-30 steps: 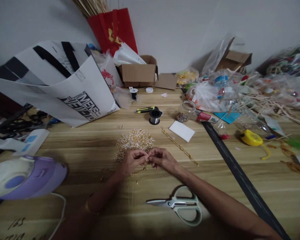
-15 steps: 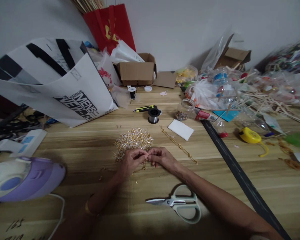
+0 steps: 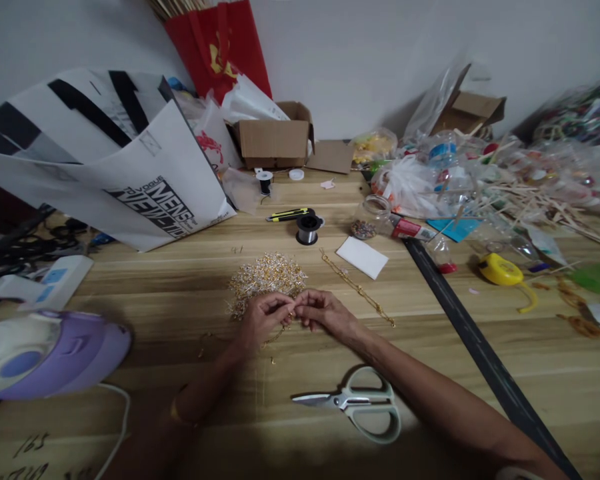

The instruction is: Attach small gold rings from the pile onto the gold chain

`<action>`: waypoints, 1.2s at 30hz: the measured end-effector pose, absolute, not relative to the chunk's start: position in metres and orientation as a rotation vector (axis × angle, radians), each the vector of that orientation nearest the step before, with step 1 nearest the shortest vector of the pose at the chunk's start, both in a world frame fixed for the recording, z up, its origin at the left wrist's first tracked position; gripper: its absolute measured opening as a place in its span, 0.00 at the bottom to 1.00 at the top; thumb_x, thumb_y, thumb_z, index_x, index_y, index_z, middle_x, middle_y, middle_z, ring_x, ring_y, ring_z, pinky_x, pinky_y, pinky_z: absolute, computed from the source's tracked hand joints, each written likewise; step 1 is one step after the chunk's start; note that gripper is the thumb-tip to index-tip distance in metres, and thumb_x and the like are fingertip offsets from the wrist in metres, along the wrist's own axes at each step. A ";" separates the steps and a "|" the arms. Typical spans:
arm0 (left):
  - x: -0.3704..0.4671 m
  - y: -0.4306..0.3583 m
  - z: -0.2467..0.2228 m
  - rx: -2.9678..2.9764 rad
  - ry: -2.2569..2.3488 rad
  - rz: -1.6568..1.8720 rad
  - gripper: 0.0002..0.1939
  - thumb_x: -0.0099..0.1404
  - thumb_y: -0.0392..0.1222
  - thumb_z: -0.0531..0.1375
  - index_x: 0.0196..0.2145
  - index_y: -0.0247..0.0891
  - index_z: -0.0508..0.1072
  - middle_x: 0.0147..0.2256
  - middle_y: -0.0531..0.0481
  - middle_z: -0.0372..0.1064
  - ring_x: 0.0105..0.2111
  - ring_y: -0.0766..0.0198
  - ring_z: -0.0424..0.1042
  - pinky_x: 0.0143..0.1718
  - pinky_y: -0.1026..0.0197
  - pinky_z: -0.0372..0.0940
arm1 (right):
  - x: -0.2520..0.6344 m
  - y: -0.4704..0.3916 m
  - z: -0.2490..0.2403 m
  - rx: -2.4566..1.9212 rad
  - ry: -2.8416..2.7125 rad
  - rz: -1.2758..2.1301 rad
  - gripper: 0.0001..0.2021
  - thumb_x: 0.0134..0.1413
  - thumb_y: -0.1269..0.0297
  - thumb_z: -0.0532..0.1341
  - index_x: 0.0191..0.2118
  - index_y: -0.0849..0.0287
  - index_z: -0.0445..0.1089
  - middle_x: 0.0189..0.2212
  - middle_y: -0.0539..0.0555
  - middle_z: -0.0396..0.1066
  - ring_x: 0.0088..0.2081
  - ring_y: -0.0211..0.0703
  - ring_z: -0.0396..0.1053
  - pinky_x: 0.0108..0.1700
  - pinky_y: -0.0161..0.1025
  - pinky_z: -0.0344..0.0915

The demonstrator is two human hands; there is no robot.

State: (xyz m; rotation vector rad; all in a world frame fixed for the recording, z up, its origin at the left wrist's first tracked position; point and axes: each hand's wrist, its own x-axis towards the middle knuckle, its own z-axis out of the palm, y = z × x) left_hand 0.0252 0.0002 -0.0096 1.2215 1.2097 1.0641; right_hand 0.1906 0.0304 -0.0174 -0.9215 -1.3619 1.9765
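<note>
My left hand [image 3: 264, 319] and my right hand [image 3: 325, 311] meet fingertip to fingertip at the front edge of a heap of gold and clear beads [image 3: 266, 277]. Both are closed in a pinch. A thin gold chain [image 3: 276, 335] hangs from between the fingers and trails onto the table under my left hand. What my right fingertips pinch is too small to make out. Off to the right lies a second gold chain [image 3: 357, 290], stretched out on the wood. Scissors [image 3: 353, 403] with pale handles rest nearer to me, below my hands.
Behind the beads are a wire spool [image 3: 307, 230], a utility knife [image 3: 290, 215] and a jar of beads [image 3: 367, 220]. A white pad [image 3: 363, 257] and a yellow tape measure [image 3: 501, 270] lie rightward. A large paper bag [image 3: 145, 180] and a purple appliance [image 3: 75, 353] stand left.
My hands stay together in nearly the same place, with only slight finger movement. The whole view has shifted by a few pixels.
</note>
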 end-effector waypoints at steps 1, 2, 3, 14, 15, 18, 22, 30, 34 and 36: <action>0.025 0.000 -0.009 1.220 1.211 1.061 0.11 0.50 0.45 0.64 0.26 0.33 0.72 0.18 0.53 0.68 0.19 0.70 0.66 0.21 0.68 0.63 | 0.191 0.030 -0.018 -0.921 -1.366 1.977 0.13 0.42 0.59 0.66 0.31 0.62 0.68 0.21 0.47 0.66 0.21 0.30 0.60 0.21 0.27 0.59; 0.026 0.000 -0.010 1.219 1.213 1.057 0.11 0.50 0.45 0.64 0.26 0.33 0.72 0.18 0.53 0.68 0.19 0.70 0.66 0.21 0.68 0.62 | 0.191 0.030 -0.018 -0.923 -1.370 1.981 0.13 0.42 0.59 0.66 0.32 0.62 0.69 0.22 0.47 0.66 0.21 0.30 0.60 0.21 0.27 0.59; 0.026 0.000 -0.010 1.219 1.216 1.053 0.11 0.50 0.45 0.64 0.25 0.33 0.72 0.18 0.53 0.68 0.19 0.69 0.66 0.21 0.68 0.62 | 0.191 0.031 -0.018 -0.926 -1.375 1.988 0.13 0.42 0.59 0.66 0.31 0.62 0.69 0.22 0.47 0.66 0.21 0.30 0.60 0.21 0.27 0.59; 0.026 -0.002 -0.012 1.224 1.231 1.047 0.10 0.50 0.43 0.64 0.27 0.33 0.73 0.19 0.53 0.68 0.19 0.69 0.66 0.22 0.68 0.63 | 0.192 0.031 -0.013 -0.925 -1.396 2.027 0.13 0.42 0.58 0.65 0.28 0.64 0.69 0.19 0.47 0.64 0.20 0.30 0.60 0.21 0.27 0.57; 0.026 -0.002 -0.011 1.221 1.229 1.046 0.09 0.51 0.43 0.63 0.26 0.33 0.73 0.19 0.53 0.68 0.19 0.69 0.66 0.22 0.68 0.63 | 0.192 0.032 -0.014 -0.920 -1.389 2.030 0.13 0.43 0.58 0.65 0.28 0.64 0.69 0.19 0.47 0.64 0.20 0.30 0.60 0.21 0.27 0.57; 0.027 -0.002 -0.009 1.211 1.222 1.041 0.10 0.51 0.43 0.63 0.26 0.33 0.73 0.19 0.53 0.68 0.19 0.69 0.67 0.23 0.67 0.63 | 0.192 0.032 -0.015 -0.904 -1.362 2.037 0.12 0.43 0.58 0.65 0.28 0.63 0.68 0.19 0.47 0.64 0.20 0.30 0.60 0.20 0.27 0.57; 0.026 -0.002 -0.010 1.204 1.213 1.036 0.11 0.50 0.44 0.64 0.27 0.33 0.73 0.18 0.53 0.68 0.19 0.69 0.67 0.22 0.67 0.63 | 0.192 0.033 -0.017 -0.902 -1.344 2.048 0.12 0.43 0.59 0.65 0.29 0.63 0.69 0.19 0.47 0.64 0.20 0.30 0.60 0.20 0.26 0.57; 0.026 -0.002 -0.012 1.236 1.184 1.057 0.11 0.51 0.44 0.64 0.26 0.33 0.73 0.19 0.52 0.68 0.19 0.69 0.66 0.21 0.68 0.62 | 0.192 0.034 -0.019 -0.913 -1.365 2.053 0.13 0.41 0.58 0.66 0.28 0.63 0.69 0.19 0.47 0.65 0.20 0.30 0.60 0.20 0.27 0.57; 0.026 -0.002 -0.011 1.218 1.183 1.068 0.11 0.50 0.45 0.64 0.27 0.33 0.73 0.19 0.52 0.68 0.19 0.69 0.67 0.21 0.68 0.62 | 0.193 0.034 -0.020 -0.888 -1.360 2.061 0.12 0.43 0.59 0.65 0.28 0.64 0.69 0.20 0.47 0.65 0.21 0.29 0.60 0.20 0.26 0.57; 0.026 -0.002 -0.011 1.208 1.193 1.066 0.11 0.50 0.45 0.65 0.26 0.33 0.73 0.19 0.52 0.68 0.19 0.69 0.67 0.21 0.68 0.63 | 0.193 0.034 -0.019 -0.886 -1.350 2.063 0.12 0.43 0.59 0.65 0.28 0.63 0.69 0.20 0.47 0.64 0.21 0.29 0.60 0.20 0.26 0.57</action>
